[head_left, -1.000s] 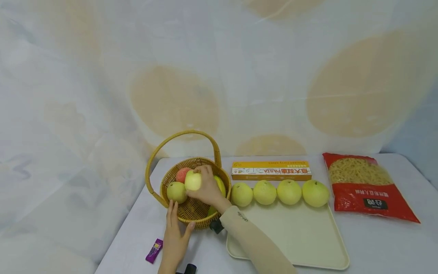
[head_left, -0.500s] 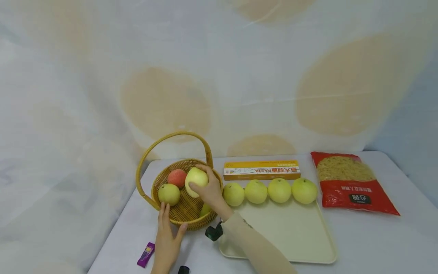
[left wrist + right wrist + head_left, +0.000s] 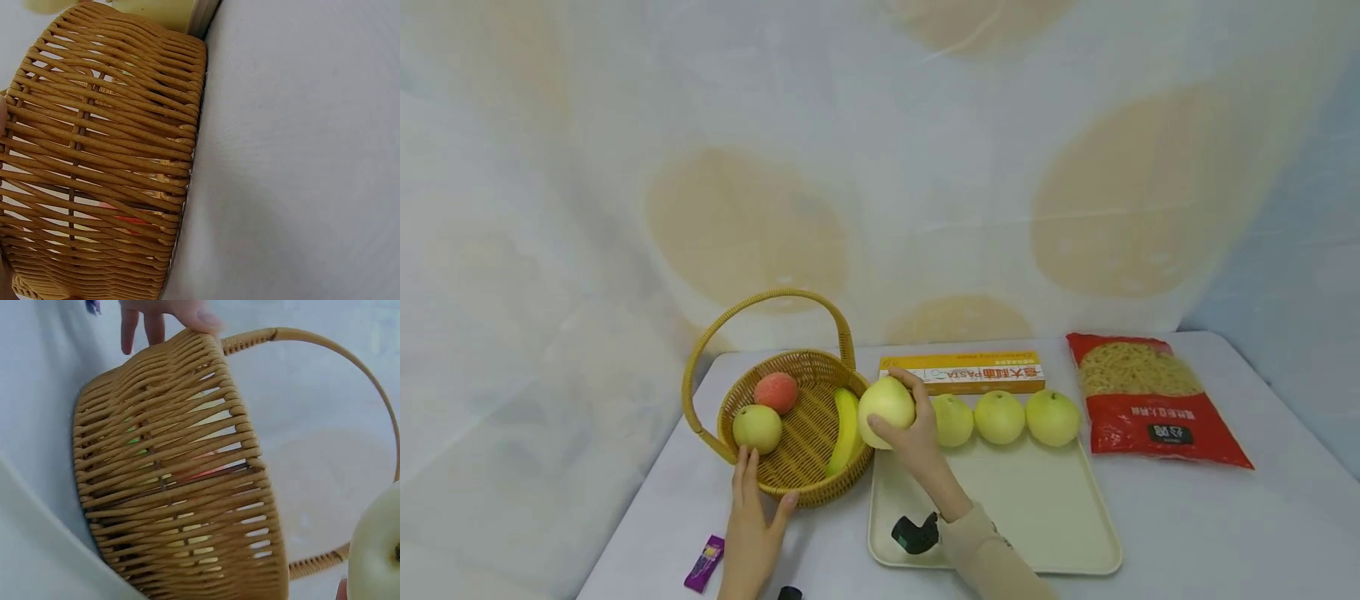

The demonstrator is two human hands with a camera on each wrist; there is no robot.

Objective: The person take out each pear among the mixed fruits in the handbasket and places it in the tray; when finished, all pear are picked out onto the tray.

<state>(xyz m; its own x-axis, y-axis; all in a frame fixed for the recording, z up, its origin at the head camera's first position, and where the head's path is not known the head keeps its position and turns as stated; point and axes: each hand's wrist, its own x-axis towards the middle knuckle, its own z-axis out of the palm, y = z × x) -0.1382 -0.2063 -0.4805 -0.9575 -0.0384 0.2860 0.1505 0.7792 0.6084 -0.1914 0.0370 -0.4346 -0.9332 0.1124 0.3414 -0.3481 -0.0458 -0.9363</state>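
My right hand (image 3: 917, 433) grips a pale yellow-green pear (image 3: 889, 410) over the tray's far left corner, just right of the wicker basket (image 3: 790, 493). In the right wrist view this pear (image 3: 378, 550) fills the lower right edge. My left hand (image 3: 751, 525) rests on the basket's near left rim, fingers straight and thumb spread apart. Inside the basket lie a red peach (image 3: 776, 392), a yellow-green round fruit (image 3: 757, 430) and a banana (image 3: 846, 429). Several similar pears (image 3: 1000, 417) line the far edge of the cream tray (image 3: 1037, 517); the held pear covers the leftmost spot.
Behind the pears lies a pasta box (image 3: 992, 372). A red bag of pasta (image 3: 1153, 408) is to the tray's right. A small purple packet (image 3: 704, 563) lies left of my left hand. The basket's tall handle (image 3: 775, 293) arches up at its back left.
My right hand has lifted the pear out of the basket and carried it right to the tray's left end, uncovering the banana. My left hand stays at the rim. The view has shifted slightly.
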